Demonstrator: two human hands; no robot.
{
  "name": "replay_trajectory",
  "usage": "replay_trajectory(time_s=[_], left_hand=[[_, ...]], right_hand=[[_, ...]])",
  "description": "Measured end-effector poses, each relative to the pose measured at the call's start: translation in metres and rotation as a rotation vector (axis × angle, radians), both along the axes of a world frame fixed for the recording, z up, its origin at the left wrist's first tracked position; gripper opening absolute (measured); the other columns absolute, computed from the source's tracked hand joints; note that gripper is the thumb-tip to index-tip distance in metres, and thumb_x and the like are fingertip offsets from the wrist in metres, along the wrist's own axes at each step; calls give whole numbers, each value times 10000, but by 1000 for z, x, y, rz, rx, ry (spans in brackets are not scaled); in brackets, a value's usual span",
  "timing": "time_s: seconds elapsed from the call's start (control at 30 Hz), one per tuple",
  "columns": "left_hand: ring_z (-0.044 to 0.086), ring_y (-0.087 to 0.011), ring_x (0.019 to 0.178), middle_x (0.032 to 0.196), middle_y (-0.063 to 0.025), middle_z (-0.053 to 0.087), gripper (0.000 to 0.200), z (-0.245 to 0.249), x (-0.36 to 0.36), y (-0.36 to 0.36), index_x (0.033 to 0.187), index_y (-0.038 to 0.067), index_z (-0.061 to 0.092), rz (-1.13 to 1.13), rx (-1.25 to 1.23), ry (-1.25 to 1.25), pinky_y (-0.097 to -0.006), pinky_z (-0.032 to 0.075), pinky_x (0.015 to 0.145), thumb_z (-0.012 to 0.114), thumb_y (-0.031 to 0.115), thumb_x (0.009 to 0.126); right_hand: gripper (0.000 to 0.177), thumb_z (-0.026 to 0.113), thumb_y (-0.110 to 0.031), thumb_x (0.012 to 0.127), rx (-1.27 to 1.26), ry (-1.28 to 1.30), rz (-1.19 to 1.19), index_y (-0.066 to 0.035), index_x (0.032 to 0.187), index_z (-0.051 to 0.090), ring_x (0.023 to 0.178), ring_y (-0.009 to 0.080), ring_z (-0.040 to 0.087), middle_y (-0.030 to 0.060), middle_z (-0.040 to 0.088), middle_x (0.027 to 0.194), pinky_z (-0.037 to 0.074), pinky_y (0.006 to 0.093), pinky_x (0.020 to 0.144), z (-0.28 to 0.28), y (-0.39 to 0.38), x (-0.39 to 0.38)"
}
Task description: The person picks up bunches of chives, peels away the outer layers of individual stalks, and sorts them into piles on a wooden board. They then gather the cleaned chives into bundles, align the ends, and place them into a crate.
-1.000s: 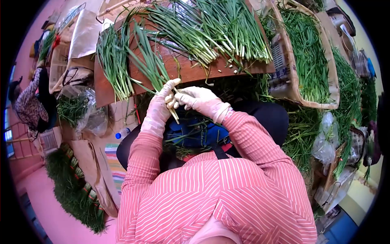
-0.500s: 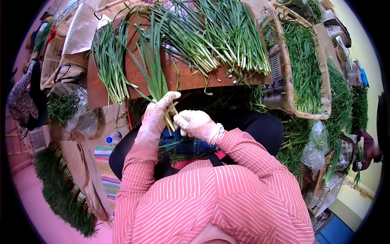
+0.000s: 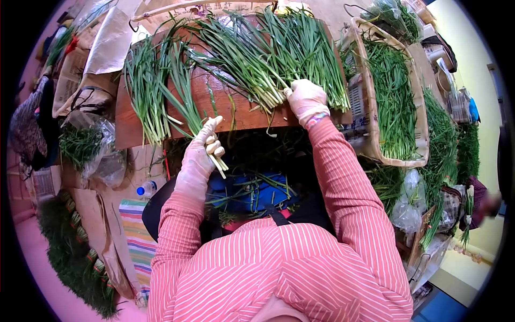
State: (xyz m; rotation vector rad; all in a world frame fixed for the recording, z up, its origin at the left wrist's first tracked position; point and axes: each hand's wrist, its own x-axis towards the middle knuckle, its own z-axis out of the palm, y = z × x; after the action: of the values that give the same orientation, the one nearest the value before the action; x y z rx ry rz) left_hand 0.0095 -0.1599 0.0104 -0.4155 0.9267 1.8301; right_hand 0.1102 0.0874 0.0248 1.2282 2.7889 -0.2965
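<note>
My left hand [image 3: 199, 153], in a pale glove, is closed around a few garlic chives [image 3: 182, 110]. Their pale ends stick out below my fingers, and their leaves slant up over the brown board [image 3: 251, 119]. My right hand [image 3: 307, 102], gloved too, reaches to the board's right part, its fingers pinched on chive stalks at the lower ends of the large pile [image 3: 244, 61]. Another chive bunch [image 3: 142, 88] lies on the board's left side, left of the held ones.
A crate [image 3: 421, 153] packed with greens stands to the right of the board. Chive scraps lie on the blue cloth [image 3: 247, 190] in my lap. At left are a water bottle [image 3: 146, 189], a plastic bag of greens [image 3: 107, 155] and a row of tied bundles [image 3: 78, 257].
My right hand has left the stalk ends near my left hand and moved up and right to the pile. My left hand has lowered slightly, its chives now leaning left.
</note>
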Motion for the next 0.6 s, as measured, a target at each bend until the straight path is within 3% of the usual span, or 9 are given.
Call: replay_trajectory(time_s=[0.1, 0.13, 0.3, 0.33, 0.43, 0.53, 0.57, 0.6], left_hand=[[264, -30, 435, 579, 93, 275, 420, -2, 1, 1, 1274, 22, 467, -25, 41, 18, -200, 250, 440, 565, 234, 925], [265, -31, 438, 583, 93, 278, 431, -3, 2, 0, 1289, 20, 457, -33, 71, 17, -201, 253, 441, 558, 232, 928], [358, -59, 559, 670, 70, 339, 403, -6, 10, 3, 1268, 30, 481, -135, 59, 83, -225, 346, 542, 525, 265, 944], [493, -97, 669, 801, 27, 517, 398, -9, 11, 0, 1256, 31, 498, -172, 78, 140, -250, 451, 631, 527, 273, 941], [604, -215, 966, 1168, -103, 584, 426, -17, 21, 1, 1287, 46, 483, -157, 90, 163, -367, 506, 865, 530, 279, 934], [604, -195, 896, 1057, -72, 600, 410, -5, 29, -1, 1273, 80, 506, -190, 81, 107, -369, 519, 811, 558, 283, 921], [568, -138, 776, 901, -9, 579, 417, -14, 27, -3, 1276, 96, 512, -185, 152, 36, -323, 514, 735, 578, 286, 912], [464, -69, 615, 723, 52, 474, 410, -5, 29, -3, 1264, 89, 523, -159, 184, 21, -253, 452, 603, 589, 281, 907]], right_hand=[[337, 595, -379, 849, 36, 433, 72, -59, 750, 631, 677, 313, 580, 128, 586, 732, 450, 421, 613, 11, -26, 16], [321, 619, -352, 825, -85, 553, 50, -53, 707, 611, 662, 326, 569, 140, 574, 689, 445, 416, 583, 16, -39, 21], [263, 697, -277, 786, -435, 740, 35, -41, 705, 614, 633, 249, 612, 122, 615, 695, 478, 343, 581, 6, -108, 44], [259, 695, -279, 789, -551, 735, -5, -41, 716, 620, 639, 251, 613, 115, 616, 696, 479, 341, 582, 0, -118, 47], [245, 688, -284, 795, -583, 679, 53, -56, 730, 627, 642, 239, 614, 108, 611, 713, 479, 336, 578, -1, -140, 55], [219, 693, -289, 777, -521, 654, 223, -86, 733, 624, 637, 258, 602, 89, 594, 708, 481, 353, 575, -8, -156, 61], [219, 693, -293, 772, -585, 536, 262, -90, 724, 626, 660, 269, 603, 87, 594, 712, 485, 357, 593, -5, -156, 64], [214, 696, -288, 772, -674, 548, 265, -85, 733, 638, 683, 260, 601, 90, 593, 715, 486, 350, 622, -3, -153, 65]])
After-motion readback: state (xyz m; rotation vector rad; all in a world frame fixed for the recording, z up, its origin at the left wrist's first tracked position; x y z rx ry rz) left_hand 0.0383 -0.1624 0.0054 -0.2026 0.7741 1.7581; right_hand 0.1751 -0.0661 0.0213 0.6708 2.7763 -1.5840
